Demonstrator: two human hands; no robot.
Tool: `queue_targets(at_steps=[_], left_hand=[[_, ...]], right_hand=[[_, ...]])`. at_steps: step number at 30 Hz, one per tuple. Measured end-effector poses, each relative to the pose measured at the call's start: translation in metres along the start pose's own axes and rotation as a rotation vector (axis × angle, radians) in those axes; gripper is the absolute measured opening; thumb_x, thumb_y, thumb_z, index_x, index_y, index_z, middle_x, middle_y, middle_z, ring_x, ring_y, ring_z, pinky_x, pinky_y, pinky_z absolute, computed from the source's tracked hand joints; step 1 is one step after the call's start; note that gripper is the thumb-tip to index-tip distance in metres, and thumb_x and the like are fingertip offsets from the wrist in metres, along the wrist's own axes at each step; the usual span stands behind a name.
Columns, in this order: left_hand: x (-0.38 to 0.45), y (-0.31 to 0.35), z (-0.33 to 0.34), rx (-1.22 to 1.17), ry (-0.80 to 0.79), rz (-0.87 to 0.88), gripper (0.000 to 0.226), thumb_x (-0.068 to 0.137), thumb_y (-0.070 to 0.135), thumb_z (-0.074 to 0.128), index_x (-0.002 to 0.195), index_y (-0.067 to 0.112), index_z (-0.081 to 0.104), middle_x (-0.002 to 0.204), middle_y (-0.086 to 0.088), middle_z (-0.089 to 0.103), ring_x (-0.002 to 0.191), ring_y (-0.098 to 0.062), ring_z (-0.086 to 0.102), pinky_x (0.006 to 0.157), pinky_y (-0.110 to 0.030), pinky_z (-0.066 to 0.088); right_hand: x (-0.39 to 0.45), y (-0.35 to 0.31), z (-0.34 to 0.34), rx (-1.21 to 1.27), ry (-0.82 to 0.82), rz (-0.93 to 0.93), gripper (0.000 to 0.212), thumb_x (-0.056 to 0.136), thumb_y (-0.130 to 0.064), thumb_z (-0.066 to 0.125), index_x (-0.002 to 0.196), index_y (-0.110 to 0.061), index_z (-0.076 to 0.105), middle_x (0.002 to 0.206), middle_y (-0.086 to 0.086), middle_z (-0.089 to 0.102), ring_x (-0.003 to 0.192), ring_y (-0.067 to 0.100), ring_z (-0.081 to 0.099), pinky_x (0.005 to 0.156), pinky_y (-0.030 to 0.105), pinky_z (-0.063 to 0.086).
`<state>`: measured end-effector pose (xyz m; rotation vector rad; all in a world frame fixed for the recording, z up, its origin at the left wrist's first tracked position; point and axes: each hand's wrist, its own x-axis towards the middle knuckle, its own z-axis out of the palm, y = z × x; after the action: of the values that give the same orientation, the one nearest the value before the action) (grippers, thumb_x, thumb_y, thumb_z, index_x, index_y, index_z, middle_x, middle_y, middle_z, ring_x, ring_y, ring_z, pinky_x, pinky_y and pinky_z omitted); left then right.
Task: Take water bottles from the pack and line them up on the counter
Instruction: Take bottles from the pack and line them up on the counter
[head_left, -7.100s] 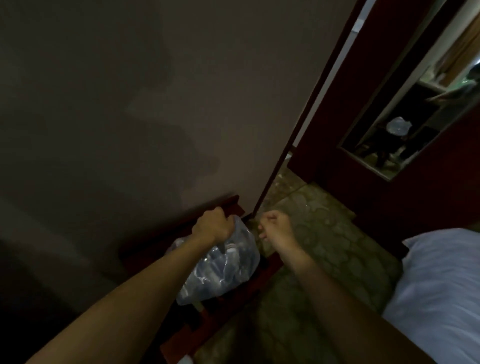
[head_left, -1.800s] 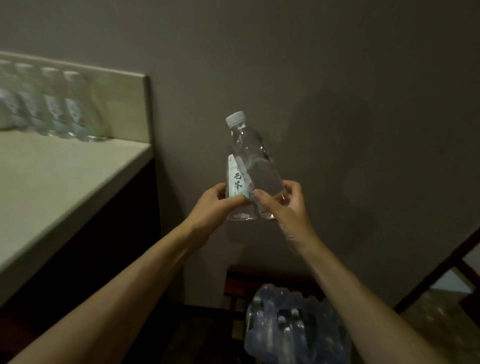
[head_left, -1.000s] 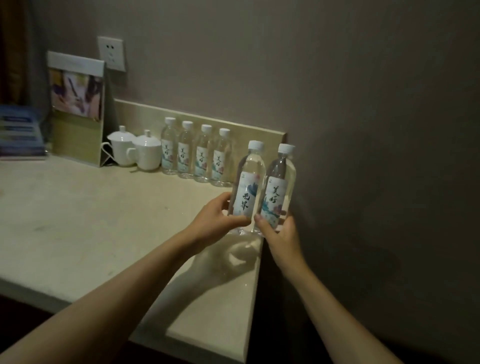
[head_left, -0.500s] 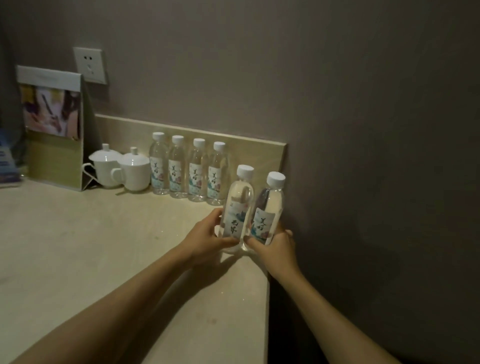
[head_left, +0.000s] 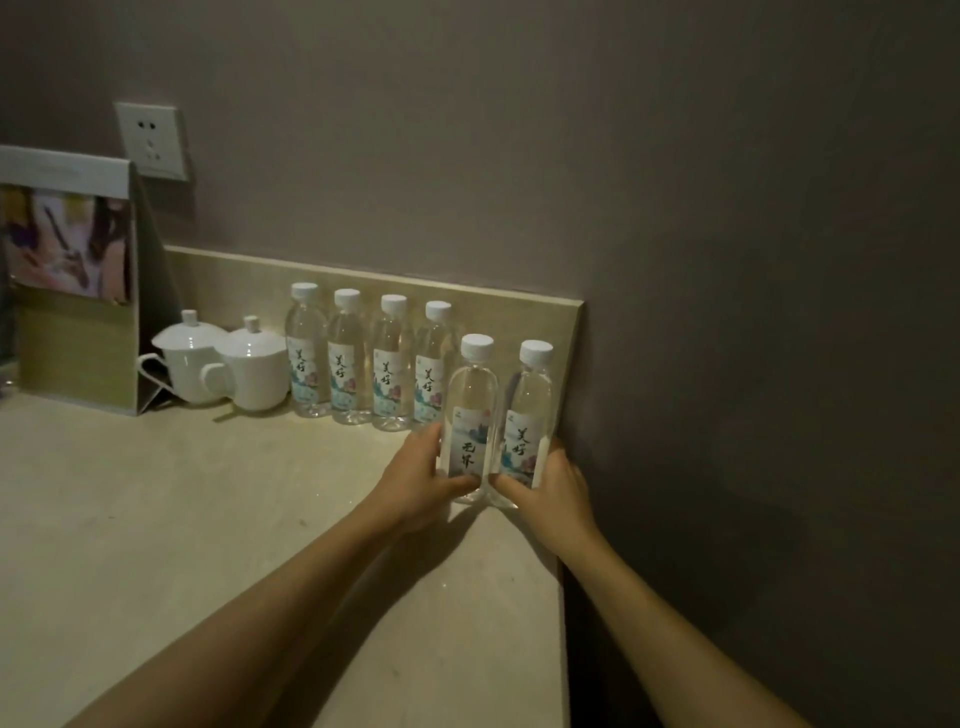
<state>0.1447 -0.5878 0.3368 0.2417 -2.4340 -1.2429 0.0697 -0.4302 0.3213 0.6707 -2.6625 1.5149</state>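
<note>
A hotel room is what this looks like. A pale stone counter (head_left: 156, 519) is set against a plain grey wall (head_left: 675, 208), with a low strip of the same stone behind it. Two white lidded cups (head_left: 228, 364) are put side by side near a standing picture card (head_left: 67, 280). Small water bottles (head_left: 371, 358) with matching labels are lined up in a row. A power socket (head_left: 151, 140) is fixed to the wall above.

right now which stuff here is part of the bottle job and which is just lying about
Job: left hand, right hand, two held bottles, four lined bottles, counter.
Lying about: two lidded cups, card stand, wall socket.
</note>
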Motion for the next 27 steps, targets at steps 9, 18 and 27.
queue_targets(at_steps=[9, 18, 27], left_hand=[[0.030, -0.022, 0.001, -0.033, 0.036, -0.042, 0.050, 0.077, 0.025, 0.079, 0.116, 0.018, 0.050, 0.114, 0.000, 0.062, 0.100, -0.019, 0.065, 0.086, -0.040, 0.058], [0.036, -0.030, 0.002, 0.030, 0.091, -0.041, 0.055, 0.074, 0.034, 0.081, 0.113, 0.012, 0.050, 0.112, -0.007, 0.057, 0.102, -0.025, 0.060, 0.086, -0.037, 0.055], [0.055, -0.021, -0.008, 0.358, 0.003, 0.089, 0.049, 0.083, 0.036, 0.073, 0.119, 0.008, 0.054, 0.113, -0.011, 0.065, 0.104, -0.028, 0.063, 0.086, -0.038, 0.054]], right_hand=[[0.010, -0.022, 0.019, -0.093, 0.163, 0.134, 0.060, 0.075, -0.035, 0.079, 0.123, -0.016, 0.048, 0.124, 0.006, 0.058, 0.116, 0.025, 0.057, 0.092, 0.047, 0.053], [0.001, -0.035, 0.030, -0.281, 0.339, 0.233, 0.055, 0.074, -0.044, 0.076, 0.113, -0.013, 0.053, 0.120, 0.009, 0.064, 0.108, 0.029, 0.062, 0.085, 0.037, 0.052], [0.017, -0.039, 0.032, -0.324, 0.319, 0.248, 0.052, 0.078, -0.043, 0.075, 0.113, -0.011, 0.054, 0.121, 0.010, 0.064, 0.108, 0.030, 0.063, 0.082, 0.035, 0.051]])
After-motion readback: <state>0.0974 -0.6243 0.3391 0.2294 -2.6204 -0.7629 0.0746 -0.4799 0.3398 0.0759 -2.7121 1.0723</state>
